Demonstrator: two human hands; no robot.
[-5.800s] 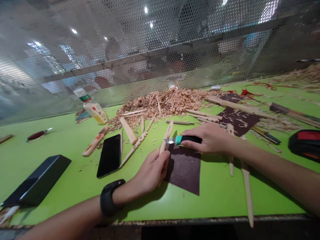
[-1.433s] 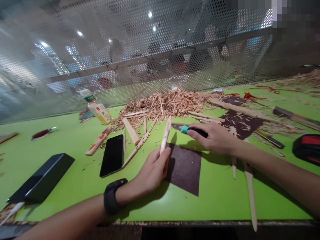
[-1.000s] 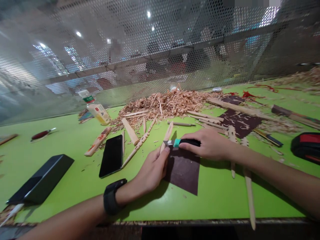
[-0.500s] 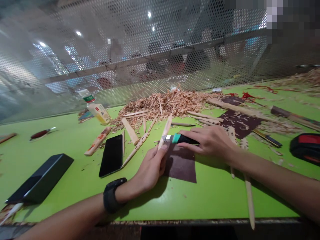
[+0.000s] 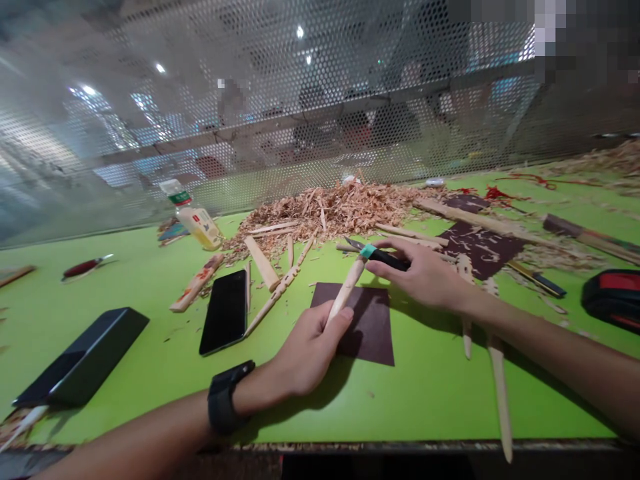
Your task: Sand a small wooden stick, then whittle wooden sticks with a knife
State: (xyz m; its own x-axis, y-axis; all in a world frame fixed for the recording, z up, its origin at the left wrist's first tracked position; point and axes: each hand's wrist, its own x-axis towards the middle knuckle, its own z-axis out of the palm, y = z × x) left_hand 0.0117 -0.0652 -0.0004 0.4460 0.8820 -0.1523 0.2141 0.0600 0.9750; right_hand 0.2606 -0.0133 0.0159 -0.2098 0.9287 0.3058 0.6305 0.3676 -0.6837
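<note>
My left hand [image 5: 310, 350] is closed around the lower end of a pale wooden stick [image 5: 346, 291] that slants up and to the right over a dark sandpaper sheet [image 5: 363, 321]. My right hand [image 5: 427, 273] grips a carving knife [image 5: 380, 255] with a black handle and teal collar. The knife's blade sits at the stick's upper tip. A black watch is on my left wrist.
A heap of wood shavings [image 5: 335, 203] lies behind, with several carved sticks [image 5: 280, 283] around it. A black phone [image 5: 226, 310], a dark box [image 5: 83, 363], a glue bottle [image 5: 195, 217], more sandpaper [image 5: 480, 243] and a red-black case [image 5: 613, 297] sit on the green table [image 5: 425, 393]. Perforated mesh walls the back.
The knife has slid from the stick's middle out to its far tip. My left hand has drawn back toward me and swung the stick to lean rightward.
</note>
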